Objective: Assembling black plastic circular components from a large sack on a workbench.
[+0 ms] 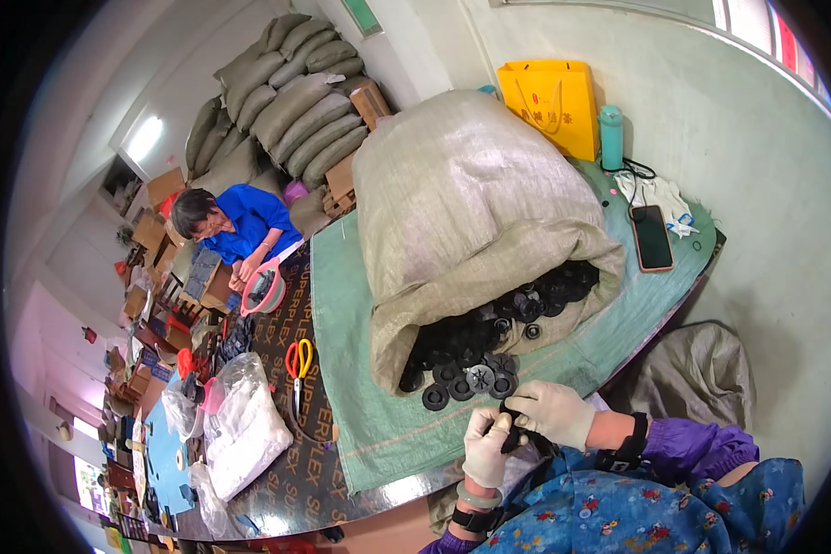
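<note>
Both my hands wear white gloves and meet at the near edge of the table. My left hand (486, 449) is closed on a small black round part (511, 436). From the right, my right hand (554, 413) pinches the same part, its fingers partly hiding it. Just beyond them, a big woven sack (480, 185) lies on its side with its mouth toward me. Black round plastic parts (452, 355) spill from that mouth onto a green woven sheet (369, 452). One greyish disc with a star-like pattern (480, 378) lies among them.
Yellow-handled scissors (297, 374) and a white plastic bag (246, 429) lie left of the sheet. At the far right are a phone (652, 238), a teal bottle (611, 138) and a yellow paper bag (554, 106). A person in blue (249, 222) works over a pink basket (264, 288).
</note>
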Demonstrator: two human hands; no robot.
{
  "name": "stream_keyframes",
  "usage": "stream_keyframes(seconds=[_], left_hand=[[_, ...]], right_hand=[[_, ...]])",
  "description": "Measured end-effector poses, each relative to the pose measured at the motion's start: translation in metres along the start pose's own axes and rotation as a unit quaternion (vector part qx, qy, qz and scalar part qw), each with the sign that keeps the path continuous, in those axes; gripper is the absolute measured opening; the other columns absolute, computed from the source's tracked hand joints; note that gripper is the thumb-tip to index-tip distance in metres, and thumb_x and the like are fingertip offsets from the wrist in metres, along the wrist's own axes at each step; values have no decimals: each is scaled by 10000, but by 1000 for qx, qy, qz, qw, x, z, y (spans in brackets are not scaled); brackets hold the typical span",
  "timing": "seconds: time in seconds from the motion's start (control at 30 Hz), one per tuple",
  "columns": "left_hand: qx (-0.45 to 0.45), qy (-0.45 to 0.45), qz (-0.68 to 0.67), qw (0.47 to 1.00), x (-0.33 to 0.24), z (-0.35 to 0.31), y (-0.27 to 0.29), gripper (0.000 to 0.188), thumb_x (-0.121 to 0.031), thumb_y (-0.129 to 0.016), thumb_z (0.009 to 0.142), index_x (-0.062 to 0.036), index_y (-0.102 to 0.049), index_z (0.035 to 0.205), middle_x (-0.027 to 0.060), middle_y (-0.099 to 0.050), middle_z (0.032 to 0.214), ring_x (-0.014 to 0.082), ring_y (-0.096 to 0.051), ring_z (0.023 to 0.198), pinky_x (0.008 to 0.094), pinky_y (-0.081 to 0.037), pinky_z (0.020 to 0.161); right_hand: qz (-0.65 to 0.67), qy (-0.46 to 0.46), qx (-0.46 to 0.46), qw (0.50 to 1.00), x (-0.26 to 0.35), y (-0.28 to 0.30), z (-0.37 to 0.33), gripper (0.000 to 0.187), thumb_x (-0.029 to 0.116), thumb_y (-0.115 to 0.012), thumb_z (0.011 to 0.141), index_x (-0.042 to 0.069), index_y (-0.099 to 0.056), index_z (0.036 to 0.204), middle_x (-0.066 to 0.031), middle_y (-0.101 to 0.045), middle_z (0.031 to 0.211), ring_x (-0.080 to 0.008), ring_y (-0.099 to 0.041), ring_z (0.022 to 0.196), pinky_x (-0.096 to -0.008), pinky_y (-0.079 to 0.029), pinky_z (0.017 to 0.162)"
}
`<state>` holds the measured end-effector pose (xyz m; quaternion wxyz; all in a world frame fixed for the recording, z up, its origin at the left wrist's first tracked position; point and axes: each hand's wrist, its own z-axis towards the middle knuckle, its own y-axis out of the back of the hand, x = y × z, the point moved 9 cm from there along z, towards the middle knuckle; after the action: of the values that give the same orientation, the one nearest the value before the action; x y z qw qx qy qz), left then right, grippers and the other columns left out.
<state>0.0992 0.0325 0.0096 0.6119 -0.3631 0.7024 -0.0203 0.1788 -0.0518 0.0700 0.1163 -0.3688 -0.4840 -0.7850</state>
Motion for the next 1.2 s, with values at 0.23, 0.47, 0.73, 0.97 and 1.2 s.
stream_keyframes(seconds=[0.23,0.47,0.73,0.97,1.2], left_hand=[[68,-19,-29,997,-7,-2,-13,259,-171,-600,914,-33,-511,1114,102,-593,953,155,-597,761,286,-514,627],[12,-276,371,887,-25,-3,-6,535,-284,-726,817,-8,-511,1222,120,-571,1043,230,-578,911,338,-492,776],[84,5,6,996,-1,-2,-5,578,-385,-706,824,-4,-510,1211,86,-573,1040,201,-569,888,324,-476,819],[49,-279,380,880,-29,-8,-18,603,-422,-703,820,-10,-504,1212,72,-572,1053,178,-547,918,325,-468,813],[7,-266,344,900,-25,-11,-3,559,-397,-633,887,-6,-456,1245,67,-566,1056,139,-554,932,292,-465,844]], right_hand=[[52,38,-23,998,3,-3,-4,278,228,-597,856,108,-608,1107,-129,-602,1085,-332,-596,937,-402,-505,777],[195,-82,-12,977,-20,-10,-6,316,152,-600,854,69,-591,1159,-144,-617,1061,-323,-599,967,-379,-493,833],[75,15,-27,997,10,-4,-3,275,243,-551,903,77,-606,1116,-148,-626,1051,-352,-599,975,-378,-481,846],[174,-141,32,974,-35,-23,-9,359,362,-480,958,49,-612,1073,-186,-649,935,-344,-642,856,-377,-504,746],[84,-104,27,991,-20,-22,-8,340,396,-477,933,114,-553,1108,-152,-619,947,-364,-606,892,-433,-494,752]])
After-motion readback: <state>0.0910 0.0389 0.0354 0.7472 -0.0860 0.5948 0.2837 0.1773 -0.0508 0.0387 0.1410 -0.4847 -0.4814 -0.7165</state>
